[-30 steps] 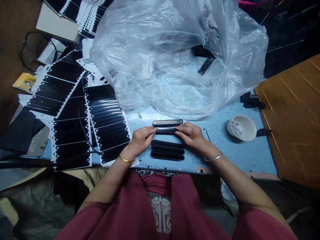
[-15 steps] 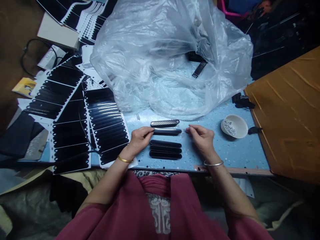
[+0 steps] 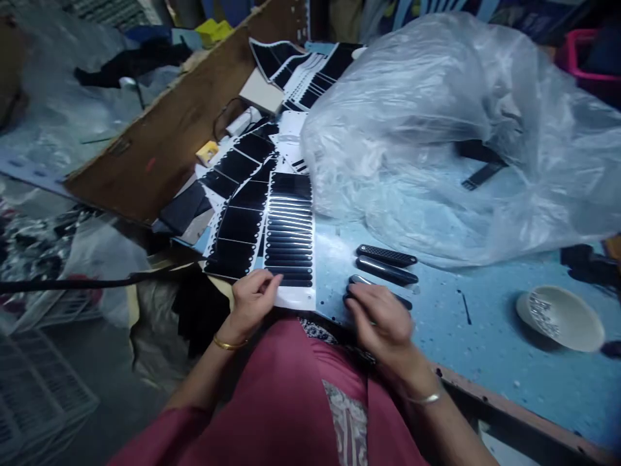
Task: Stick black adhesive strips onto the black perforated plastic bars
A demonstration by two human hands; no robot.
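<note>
My left hand (image 3: 253, 301) is closed in a pinch at the lower left corner of a white sheet (image 3: 297, 299) bearing rows of glossy black strips (image 3: 290, 259). Whatever its fingertips hold, if anything, is hidden. Over the lower black bars, my right hand (image 3: 383, 318) is curled, thumb and fingers close together near their left ends; its grip cannot be made out. Behind it lie a smooth black bar (image 3: 387, 270) and a bar with a cross-hatched face (image 3: 387, 255). Parts of the lower bars (image 3: 403, 301) show beside the hand.
A large clear plastic bag (image 3: 412, 116) spreads across the back of the blue table (image 3: 436, 336). At right stands a white bowl (image 3: 577, 317) holding small shiny metal pieces. More strip sheets (image 3: 237, 220) overlap at left, beside a brown board (image 3: 184, 123). A thin black sliver (image 3: 464, 307) lies on the table.
The view has swung left. My left hand has gone from the smooth bar's left end to the strip sheet. My right hand has moved left, over the lower bars.
</note>
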